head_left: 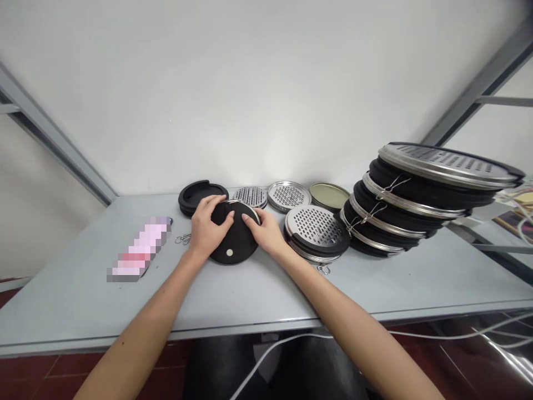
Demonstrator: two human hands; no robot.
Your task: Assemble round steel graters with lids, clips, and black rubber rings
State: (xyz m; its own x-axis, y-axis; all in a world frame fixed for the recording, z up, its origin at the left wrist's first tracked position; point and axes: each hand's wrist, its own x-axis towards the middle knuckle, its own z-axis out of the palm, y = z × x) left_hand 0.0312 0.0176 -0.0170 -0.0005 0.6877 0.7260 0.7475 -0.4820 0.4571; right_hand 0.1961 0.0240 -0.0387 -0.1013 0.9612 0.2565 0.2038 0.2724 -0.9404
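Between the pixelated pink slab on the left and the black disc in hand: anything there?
Yes, per the head view: a small looped metal piece nearer the slab, then the left hand, which is on the black disc.

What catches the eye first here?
The tall, leaning stack of black and silver discs at the right. Next, two bare hands, left and right, hold a black disc near the middle. A blurred pink phone lies at the left.
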